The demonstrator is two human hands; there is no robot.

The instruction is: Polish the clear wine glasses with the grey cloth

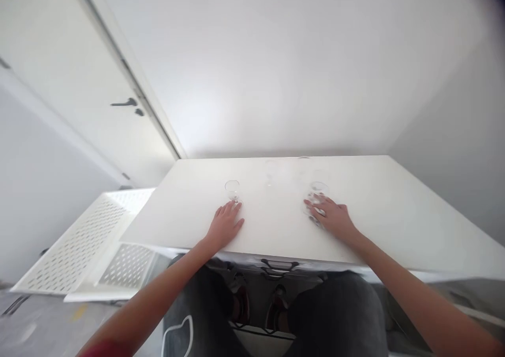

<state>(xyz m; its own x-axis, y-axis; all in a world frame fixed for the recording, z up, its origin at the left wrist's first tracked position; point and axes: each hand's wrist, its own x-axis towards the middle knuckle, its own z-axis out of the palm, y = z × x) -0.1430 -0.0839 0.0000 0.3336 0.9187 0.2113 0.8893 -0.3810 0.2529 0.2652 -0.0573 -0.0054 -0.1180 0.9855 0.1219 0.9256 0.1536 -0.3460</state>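
Observation:
On the white tabletop stands a small clear stemmed glass (pixel 232 189), left of the middle. My left hand (pixel 226 226) lies flat just in front of it, fingertips at its foot and thumb apart. To the right, my right hand (pixel 329 216) rests with fingers spread over the lower part of a clear glass (pixel 319 187). Its rim shows beyond the fingers, while the hand hides much of the rest. Neither hand visibly grips anything. Between and behind the hands, another clear glass (pixel 270 171) is faint against the white surface.
The white table (pixel 272 230) backs onto a white wall, with dark drawer handles (pixel 279 266) at its front. Perforated white panels (pixel 79 236) stand at the left, below a door with a dark handle (pixel 124 103). The person's knees are under the front edge.

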